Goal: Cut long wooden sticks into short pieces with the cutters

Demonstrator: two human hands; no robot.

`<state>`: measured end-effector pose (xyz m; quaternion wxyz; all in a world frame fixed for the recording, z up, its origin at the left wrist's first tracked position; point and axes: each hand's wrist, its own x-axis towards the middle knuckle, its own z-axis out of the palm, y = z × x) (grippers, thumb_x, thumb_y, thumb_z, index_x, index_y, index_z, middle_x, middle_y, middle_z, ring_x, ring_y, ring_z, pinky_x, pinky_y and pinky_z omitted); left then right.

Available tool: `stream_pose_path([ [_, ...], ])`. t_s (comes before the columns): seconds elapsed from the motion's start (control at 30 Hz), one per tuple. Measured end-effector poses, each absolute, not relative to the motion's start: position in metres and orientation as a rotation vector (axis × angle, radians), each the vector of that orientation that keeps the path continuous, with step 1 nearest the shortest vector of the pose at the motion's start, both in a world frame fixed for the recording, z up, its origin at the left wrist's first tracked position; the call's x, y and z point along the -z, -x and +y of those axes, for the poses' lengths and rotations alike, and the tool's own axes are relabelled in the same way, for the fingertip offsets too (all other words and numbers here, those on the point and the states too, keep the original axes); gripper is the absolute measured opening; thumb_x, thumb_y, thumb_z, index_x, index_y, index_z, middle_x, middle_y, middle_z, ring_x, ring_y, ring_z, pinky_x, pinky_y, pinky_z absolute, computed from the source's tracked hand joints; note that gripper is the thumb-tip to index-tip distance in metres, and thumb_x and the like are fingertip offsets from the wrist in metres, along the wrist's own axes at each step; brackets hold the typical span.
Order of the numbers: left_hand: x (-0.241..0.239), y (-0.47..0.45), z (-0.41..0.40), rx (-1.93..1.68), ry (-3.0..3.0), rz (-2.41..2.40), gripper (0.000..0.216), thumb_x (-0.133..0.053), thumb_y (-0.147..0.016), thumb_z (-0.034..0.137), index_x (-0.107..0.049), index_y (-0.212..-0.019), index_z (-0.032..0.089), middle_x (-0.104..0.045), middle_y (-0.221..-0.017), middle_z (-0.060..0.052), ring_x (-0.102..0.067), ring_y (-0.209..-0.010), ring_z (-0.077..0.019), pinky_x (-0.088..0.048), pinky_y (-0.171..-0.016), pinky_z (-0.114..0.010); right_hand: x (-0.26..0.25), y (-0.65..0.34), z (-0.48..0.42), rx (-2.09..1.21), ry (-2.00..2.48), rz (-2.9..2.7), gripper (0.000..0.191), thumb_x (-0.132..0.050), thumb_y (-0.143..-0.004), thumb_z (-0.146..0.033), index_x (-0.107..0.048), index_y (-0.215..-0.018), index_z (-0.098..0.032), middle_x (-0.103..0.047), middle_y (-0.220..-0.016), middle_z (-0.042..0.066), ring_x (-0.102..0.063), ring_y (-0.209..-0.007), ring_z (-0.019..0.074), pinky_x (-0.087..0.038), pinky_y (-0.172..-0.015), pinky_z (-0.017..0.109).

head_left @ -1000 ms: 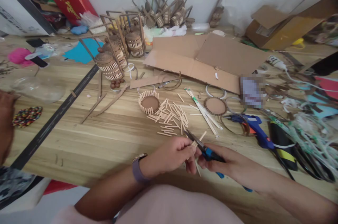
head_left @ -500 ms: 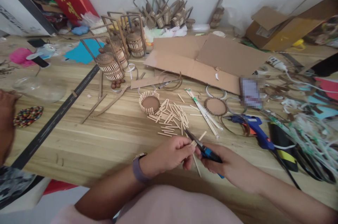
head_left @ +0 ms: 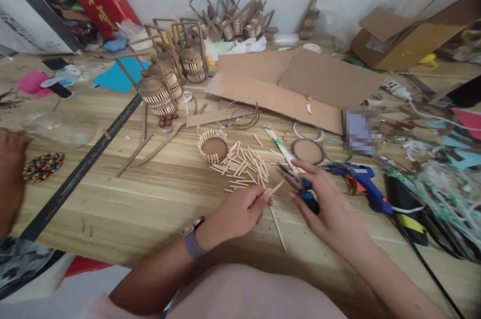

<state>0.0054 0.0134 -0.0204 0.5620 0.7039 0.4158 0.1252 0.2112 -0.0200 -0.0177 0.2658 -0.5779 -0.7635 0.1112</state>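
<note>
Between the thumb and fingers of my left hand [head_left: 242, 209] are short wooden sticks [head_left: 277, 189], their ends pointing up to the right. My right hand [head_left: 326, 199] grips blue-handled pliers [head_left: 300, 186], whose jaws are apart and clear of those sticks. A longer stick [head_left: 277, 229] lies on the table below my left hand. Just beyond it is a loose pile of cut sticks [head_left: 244, 166]. A round base [head_left: 214, 148] ringed with upright sticks stands at the pile's left. My right fingertips overlap a packet of long sticks [head_left: 280, 146]; whether they touch it I cannot tell.
A blue glue gun [head_left: 363, 179] and its cable lie at the right, beside a brown disc [head_left: 307, 151]. Cardboard sheets [head_left: 278, 78] spread behind. Lidded stick baskets [head_left: 156, 93] stand back left. Another person's arm [head_left: 11, 179] rests at the left edge, near colourful beads [head_left: 43, 166].
The pliers have moved up and right, away from the sticks in my left hand, and their jaws have opened. My left hand has shifted slightly left and down.
</note>
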Motion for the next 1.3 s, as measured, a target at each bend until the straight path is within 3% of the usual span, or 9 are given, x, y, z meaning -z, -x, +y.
stream_pose_path([
  [0.1, 0.023, -0.008, 0.010, -0.299, -1.838, 1.051, 0.025, -0.036, -0.097, 0.028, -0.057, -0.086, 0.019, -0.058, -0.067, -0.001, -0.055, -0.064, -0.0166, -0.038, -0.065, -0.026, 0.026, -0.201, -0.017, -0.231, 1.509, -2.260, 0.018, -0.048, -0.092, -0.026, -0.054, -0.107, -0.021, -0.066, -0.112, 0.015, -0.061, -0.103, 0.0312, -0.046, -0.083, 0.043],
  [0.2, 0.027, -0.010, 0.007, -0.311, -2.014, 1.153, 0.024, -0.036, -0.097, 0.023, -0.059, -0.094, 0.018, -0.067, -0.088, -0.008, -0.062, -0.082, -0.0227, -0.042, -0.075, -0.031, 0.036, -0.196, -0.016, -0.129, 1.618, -2.300, 0.015, -0.046, -0.090, -0.026, -0.057, -0.095, -0.019, -0.066, -0.087, 0.012, -0.061, -0.079, 0.0292, -0.045, -0.068, 0.038],
  [0.27, 0.029, -0.010, 0.006, -0.279, -2.114, 1.216, 0.026, -0.034, -0.097, 0.023, -0.060, -0.101, 0.018, -0.068, -0.096, -0.012, -0.063, -0.089, -0.0261, -0.043, -0.079, -0.034, 0.041, -0.193, -0.016, -0.081, 1.683, -2.266, 0.012, -0.045, -0.089, -0.026, -0.055, -0.085, -0.020, -0.063, -0.080, 0.010, -0.058, -0.073, 0.0268, -0.042, -0.064, 0.035],
  [0.43, 0.026, -0.015, 0.001, -0.142, -2.280, 1.320, 0.033, -0.030, -0.096, 0.018, -0.061, -0.105, 0.016, -0.068, -0.089, -0.016, -0.063, -0.082, -0.0290, -0.043, -0.077, -0.039, 0.047, -0.182, -0.019, -0.191, 1.762, -2.112, 0.012, -0.047, -0.087, -0.031, -0.046, -0.076, -0.024, -0.059, -0.071, 0.006, -0.057, -0.068, 0.0243, -0.037, -0.060, 0.032],
  [0.6, 0.026, -0.017, 0.000, -0.215, -2.233, 1.337, 0.034, -0.028, -0.096, 0.021, -0.060, -0.095, 0.012, -0.067, -0.086, -0.020, -0.061, -0.080, -0.0319, -0.042, -0.075, -0.043, 0.045, -0.179, -0.015, -0.268, 1.781, -2.041, 0.015, -0.045, -0.087, -0.033, -0.048, -0.076, -0.024, -0.061, -0.073, 0.008, -0.057, -0.070, 0.0256, -0.039, -0.062, 0.033],
  [0.8, 0.035, -0.012, 0.016, -0.491, -1.347, 0.976, 0.036, -0.033, -0.097, 0.048, -0.049, -0.082, 0.019, -0.062, -0.062, -0.002, -0.057, -0.056, -0.0145, -0.041, -0.058, -0.026, 0.018, -0.202, -0.006, -0.747, 1.670, -1.870, 0.018, -0.048, -0.089, -0.040, -0.052, -0.081, -0.024, -0.059, -0.070, 0.001, -0.055, -0.064, 0.0185, -0.044, -0.061, 0.029],
  [1.03, 0.044, -0.020, 0.016, -0.472, -1.025, 0.851, 0.052, -0.055, -0.080, 0.068, -0.054, -0.081, 0.016, -0.064, -0.072, -0.001, -0.067, -0.067, -0.0161, -0.037, -0.059, -0.023, 0.010, -0.191, -0.008, -1.009, 1.492, -2.036, 0.007, -0.054, -0.086, -0.029, -0.058, -0.086, -0.023, -0.064, -0.085, 0.004, -0.060, -0.079, 0.0203, -0.046, -0.071, 0.031],
  [1.17, 0.046, -0.019, 0.014, -0.417, -1.047, 0.789, 0.060, -0.056, -0.072, 0.075, -0.055, -0.079, 0.016, -0.065, -0.074, -0.004, -0.066, -0.070, -0.0170, -0.040, -0.062, -0.025, 0.017, -0.189, -0.008, -1.038, 1.605, -1.900, 0.025, -0.060, -0.079, -0.029, -0.056, -0.103, -0.022, -0.067, -0.094, 0.004, -0.062, -0.085, 0.0214, -0.047, -0.076, 0.033],
  [1.3, 0.044, -0.017, 0.015, -0.391, -1.092, 0.746, 0.055, -0.052, -0.079, 0.071, -0.054, -0.080, 0.015, -0.066, -0.074, -0.005, -0.065, -0.065, -0.0163, -0.043, -0.061, -0.026, 0.021, -0.191, -0.005, -0.976, 1.624, -1.859, 0.030, -0.066, -0.073, -0.030, -0.058, -0.100, -0.022, -0.067, -0.098, 0.006, -0.062, -0.090, 0.0237, -0.047, -0.080, 0.035],
])
